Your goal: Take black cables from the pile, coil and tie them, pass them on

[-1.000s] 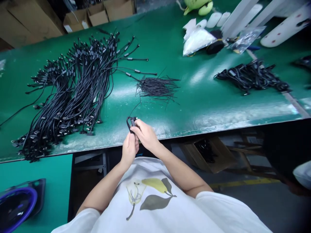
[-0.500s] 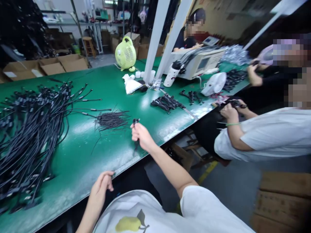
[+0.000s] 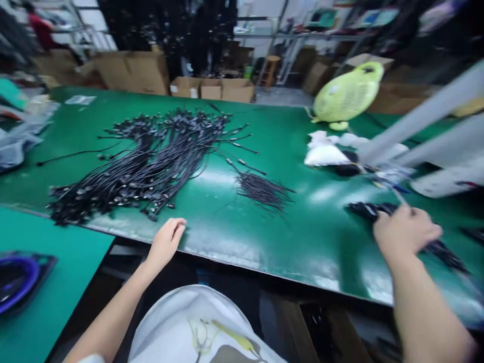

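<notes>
My left hand (image 3: pixel 168 238) hovers at the near edge of the green table, its fingers curled together with nothing visible in them. Far to the right, my right hand (image 3: pixel 406 229) is over a pile of bundled black cables (image 3: pixel 365 209). Motion smears its fingers, so whether it grips a cable is unclear. Between the hands lies a small heap of thin black ties (image 3: pixel 264 189). Beyond my left hand spreads a large pile of long black cables (image 3: pixel 151 166) with metallic ends.
A yellow-green fan (image 3: pixel 348 96) stands at the table's back right, near a white bag (image 3: pixel 327 155) and slanted grey posts (image 3: pixel 423 116). At lower left is another green surface (image 3: pixel 71 272) with a purple ring-shaped object (image 3: pixel 32 282). Cardboard boxes (image 3: pixel 132 70) line the far side.
The view has swung left. My right hand, which gripped a coiled black cable close to the ties, has moved right to the bundled cables. My left hand stays by the table edge.
</notes>
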`<state>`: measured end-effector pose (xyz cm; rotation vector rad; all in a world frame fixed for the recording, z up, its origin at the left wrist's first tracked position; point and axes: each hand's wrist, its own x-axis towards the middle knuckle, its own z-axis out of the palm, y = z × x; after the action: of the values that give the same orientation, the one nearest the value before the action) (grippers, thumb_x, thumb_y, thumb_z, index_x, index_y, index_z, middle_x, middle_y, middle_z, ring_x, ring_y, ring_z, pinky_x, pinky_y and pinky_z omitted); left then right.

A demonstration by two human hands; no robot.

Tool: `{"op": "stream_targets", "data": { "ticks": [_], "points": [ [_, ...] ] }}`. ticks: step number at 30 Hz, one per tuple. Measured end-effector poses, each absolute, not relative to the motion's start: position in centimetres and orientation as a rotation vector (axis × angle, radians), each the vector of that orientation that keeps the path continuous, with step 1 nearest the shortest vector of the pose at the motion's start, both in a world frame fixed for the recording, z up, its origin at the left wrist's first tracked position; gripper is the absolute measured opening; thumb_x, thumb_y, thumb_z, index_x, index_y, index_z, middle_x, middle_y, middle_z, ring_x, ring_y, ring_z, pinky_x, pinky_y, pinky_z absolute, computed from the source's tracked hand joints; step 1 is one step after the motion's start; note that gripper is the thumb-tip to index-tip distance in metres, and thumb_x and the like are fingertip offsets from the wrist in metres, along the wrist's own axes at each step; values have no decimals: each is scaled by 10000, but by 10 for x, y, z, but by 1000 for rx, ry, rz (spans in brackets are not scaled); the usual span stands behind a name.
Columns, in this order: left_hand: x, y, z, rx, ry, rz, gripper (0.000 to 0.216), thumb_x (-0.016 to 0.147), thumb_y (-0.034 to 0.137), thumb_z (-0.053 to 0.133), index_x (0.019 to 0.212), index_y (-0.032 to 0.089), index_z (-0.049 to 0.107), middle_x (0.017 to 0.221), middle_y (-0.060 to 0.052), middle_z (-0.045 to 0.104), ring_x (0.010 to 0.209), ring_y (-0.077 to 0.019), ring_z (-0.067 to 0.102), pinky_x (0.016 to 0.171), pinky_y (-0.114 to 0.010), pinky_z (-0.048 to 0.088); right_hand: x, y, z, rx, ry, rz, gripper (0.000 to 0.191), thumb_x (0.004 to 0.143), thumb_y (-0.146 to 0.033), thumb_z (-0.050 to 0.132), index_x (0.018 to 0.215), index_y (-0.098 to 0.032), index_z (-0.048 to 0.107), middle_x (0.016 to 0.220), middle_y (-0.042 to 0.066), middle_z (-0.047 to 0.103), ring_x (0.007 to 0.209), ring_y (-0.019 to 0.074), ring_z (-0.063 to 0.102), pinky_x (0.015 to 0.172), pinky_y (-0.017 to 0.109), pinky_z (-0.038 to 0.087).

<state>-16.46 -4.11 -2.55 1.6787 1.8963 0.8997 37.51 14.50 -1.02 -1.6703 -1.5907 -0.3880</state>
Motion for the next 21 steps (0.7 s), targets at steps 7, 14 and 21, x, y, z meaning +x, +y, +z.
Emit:
{"op": "stream_targets", "data": {
  "ticks": [7,14,21],
  "points": [
    [-226,34,11,2163,2418,680,364,963,307,452,1279,150,538,1220,-162,581,1126,-306,522,934,-406,446,228,154,-10,-1351,-2409,76,416,966,-409,311,998,-195,666,1056,190,669,1003,334,641,853,482,510],
    [-269,88,13,2191,2351,373,256,956,199,431,1025,106,659,1002,-161,671,979,-294,620,860,-403,492,77,145,12,-938,-2680,238,313,976,-276,383,1042,-194,677,1074,96,680,964,223,653,884,374,525],
    [-269,44,31,2348,1856,1021,291,990,215,341,1039,194,627,1056,-86,664,1014,-203,617,912,-326,477,-52,165,37,-796,-2706,145,486,931,-229,509,1409,-199,431,1399,151,462,1131,237,570,888,345,503]
  ]
}}
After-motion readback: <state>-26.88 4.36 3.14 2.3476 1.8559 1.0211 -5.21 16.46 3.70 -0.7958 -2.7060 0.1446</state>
